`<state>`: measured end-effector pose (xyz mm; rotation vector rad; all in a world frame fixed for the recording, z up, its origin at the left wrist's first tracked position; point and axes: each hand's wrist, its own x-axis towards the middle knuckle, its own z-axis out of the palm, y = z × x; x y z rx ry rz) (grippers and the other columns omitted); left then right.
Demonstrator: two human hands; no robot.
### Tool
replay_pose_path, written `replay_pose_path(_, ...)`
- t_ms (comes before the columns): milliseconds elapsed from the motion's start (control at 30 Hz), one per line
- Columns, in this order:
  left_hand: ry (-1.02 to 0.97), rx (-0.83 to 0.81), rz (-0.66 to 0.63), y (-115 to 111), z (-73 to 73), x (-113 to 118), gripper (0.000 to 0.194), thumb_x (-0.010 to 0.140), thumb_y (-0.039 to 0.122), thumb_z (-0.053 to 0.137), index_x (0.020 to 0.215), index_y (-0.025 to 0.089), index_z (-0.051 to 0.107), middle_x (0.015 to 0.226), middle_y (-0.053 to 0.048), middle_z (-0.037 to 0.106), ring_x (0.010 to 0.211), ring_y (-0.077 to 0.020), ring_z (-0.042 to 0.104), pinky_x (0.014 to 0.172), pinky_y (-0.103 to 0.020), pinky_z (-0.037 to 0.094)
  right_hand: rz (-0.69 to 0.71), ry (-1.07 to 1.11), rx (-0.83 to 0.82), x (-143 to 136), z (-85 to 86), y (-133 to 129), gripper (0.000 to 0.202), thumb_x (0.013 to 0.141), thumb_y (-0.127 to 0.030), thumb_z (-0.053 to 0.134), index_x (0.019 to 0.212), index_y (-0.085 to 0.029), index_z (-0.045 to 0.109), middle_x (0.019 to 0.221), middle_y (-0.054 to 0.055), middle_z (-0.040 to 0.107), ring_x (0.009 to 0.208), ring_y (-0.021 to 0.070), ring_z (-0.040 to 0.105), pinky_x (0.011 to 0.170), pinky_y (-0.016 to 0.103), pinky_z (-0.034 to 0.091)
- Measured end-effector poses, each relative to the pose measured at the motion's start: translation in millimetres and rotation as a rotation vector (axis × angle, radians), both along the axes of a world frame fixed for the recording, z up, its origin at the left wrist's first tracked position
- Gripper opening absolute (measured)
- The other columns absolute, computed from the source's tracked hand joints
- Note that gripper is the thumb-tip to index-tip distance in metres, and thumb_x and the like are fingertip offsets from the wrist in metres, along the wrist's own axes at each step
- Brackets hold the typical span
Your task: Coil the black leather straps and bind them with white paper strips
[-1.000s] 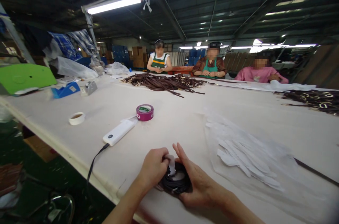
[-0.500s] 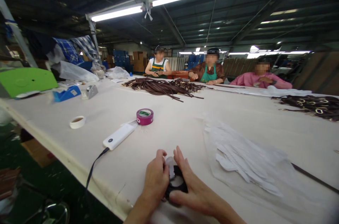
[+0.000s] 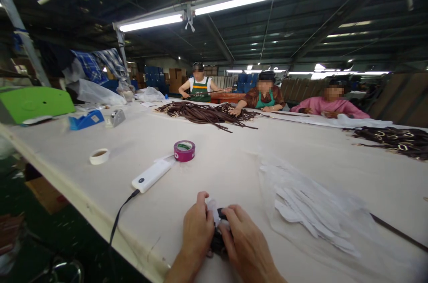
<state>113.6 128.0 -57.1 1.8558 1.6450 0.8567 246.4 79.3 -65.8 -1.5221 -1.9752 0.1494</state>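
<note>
A rolled-up black strap [image 3: 217, 241], ring-shaped and partly covered by my fingers, lies at the front of the table. My left hand [image 3: 197, 231] is closed around its left side, with the thumb and forefinger beside a small whitish, see-through strip [image 3: 211, 208]. Over the roll's right side and top curl the fingers of my right hand [image 3: 248, 240]. Where the strip ends against the black roll is hidden by my hands.
A white power bank [image 3: 152, 176] with a black cable, purple tape roll [image 3: 184, 151] and white tape roll [image 3: 99, 156] lie left. White slips [image 3: 307, 216] in a clear bag lie right. Brown straps [image 3: 203, 112] are heaped at the back, before three people.
My right hand has gone from stretched fingers beside the black roll to curled fingers over it, covering its centre. Across the table, a person now holds a strap stretched out.
</note>
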Motion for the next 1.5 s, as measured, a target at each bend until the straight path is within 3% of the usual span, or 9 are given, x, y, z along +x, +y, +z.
replay_pose_path(167, -0.111, -0.015, -0.008, -1, 5.6, -3, 0.023, 0.071, 0.003, 0.047, 0.083, 0.021, 0.055, 0.060, 0.007, 0.049, 0.061, -0.0130, 0.051, 0.061, -0.022, 0.034, 0.023, -0.076, 0.001, -2, -19.2, -15, 0.066, 0.070, -0.019, 0.061, 0.134, -0.017, 0.044, 0.118, 0.015, 0.065, 0.101, 0.0321, 0.061, 0.086, 0.045, 0.053)
replay_pose_path(267, -0.185, -0.025, -0.024, -7, 7.1, -4, 0.017, 0.070, 0.006, 0.048, 0.061, 0.021, 0.046, 0.055, 0.007, 0.043, 0.058, -0.0114, 0.046, 0.056, -0.021, 0.032, 0.015, -0.144, -0.061, -4, -21.5, -14, 0.065, 0.075, -0.025, 0.059, 0.137, -0.014, 0.043, 0.126, 0.018, 0.064, 0.106, 0.0372, 0.062, 0.085, 0.052, 0.053)
replay_pose_path(533, -0.435, -0.124, -0.035, -17, 4.1, -4, 0.007, 0.065, 0.016, 0.045, 0.060, 0.022, 0.044, 0.053, 0.008, 0.043, 0.050, -0.0105, 0.049, 0.048, -0.020, 0.039, 0.135, -0.040, -0.329, 1, 26.9, -16, 0.059, 0.074, -0.007, 0.042, 0.132, -0.014, 0.050, 0.136, 0.019, 0.058, 0.127, 0.0355, 0.052, 0.110, 0.072, 0.021)
replay_pose_path(700, -0.524, -0.167, -0.062, -24, 8.8, 4, 0.003, 0.065, 0.022, 0.045, 0.063, 0.022, 0.042, 0.053, 0.008, 0.043, 0.050, -0.0113, 0.051, 0.049, -0.021, 0.044, 0.176, 0.136, -0.409, 6, 52.7, -25, 0.036, 0.083, -0.011, 0.037, 0.109, -0.024, 0.059, 0.112, 0.008, 0.071, 0.110, 0.0285, 0.063, 0.108, 0.071, 0.022)
replay_pose_path(833, -0.490, -0.139, -0.076, -35, 17.4, 9, 0.008, 0.064, 0.022, 0.050, 0.058, 0.022, 0.044, 0.051, 0.008, 0.044, 0.050, -0.0110, 0.047, 0.048, -0.021, 0.038, 0.039, -0.061, -0.181, -7, 29.0, -29, 0.033, 0.074, -0.007, 0.051, 0.104, -0.019, 0.059, 0.103, 0.011, 0.070, 0.098, 0.0318, 0.066, 0.104, 0.072, 0.028)
replay_pose_path(1000, -0.446, -0.141, -0.084, -45, 21.1, 8, 0.009, 0.060, 0.017, 0.051, 0.052, 0.020, 0.048, 0.048, 0.006, 0.046, 0.050, -0.0116, 0.046, 0.047, -0.021, 0.034, 0.042, -0.145, 0.033, -3, -6.7, -25, 0.016, 0.083, -0.007, 0.051, 0.086, -0.020, 0.060, 0.081, 0.007, 0.072, 0.081, 0.0244, 0.070, 0.091, 0.046, 0.051)
replay_pose_path(1333, -0.600, -0.361, -0.303, -35, 27.5, 7, 0.014, 0.067, 0.025, 0.052, 0.074, 0.016, 0.061, 0.069, -0.003, 0.069, 0.066, -0.0179, 0.066, 0.061, -0.028, 0.052, 0.131, 0.186, -0.002, 29, 3.4, -33, 0.023, 0.087, -0.015, 0.041, 0.085, -0.022, 0.063, 0.084, 0.004, 0.072, 0.082, 0.0215, 0.066, 0.093, 0.040, 0.047)
replay_pose_path(1433, -0.526, -0.178, -0.408, -26, 28.9, -6, 0.027, 0.075, 0.027, 0.054, 0.096, 0.016, 0.066, 0.101, -0.012, 0.073, 0.093, -0.0242, 0.068, 0.084, -0.039, 0.053, 0.148, 0.332, -0.078, 36, 7.7, -33, 0.020, 0.090, -0.023, 0.046, 0.086, -0.022, 0.065, 0.083, 0.003, 0.071, 0.080, 0.0208, 0.064, 0.085, 0.034, 0.048)
replay_pose_path(1500, -0.295, 0.041, -0.541, -21, 30.3, -15, 0.036, 0.078, 0.023, 0.057, 0.113, 0.021, 0.066, 0.127, -0.011, 0.064, 0.122, -0.0289, 0.054, 0.106, -0.048, 0.038, 0.187, 0.404, -0.125, 40, 10.7, -34, 0.021, 0.092, -0.030, 0.048, 0.089, -0.022, 0.067, 0.082, 0.002, 0.070, 0.076, 0.0199, 0.063, 0.074, 0.029, 0.047)
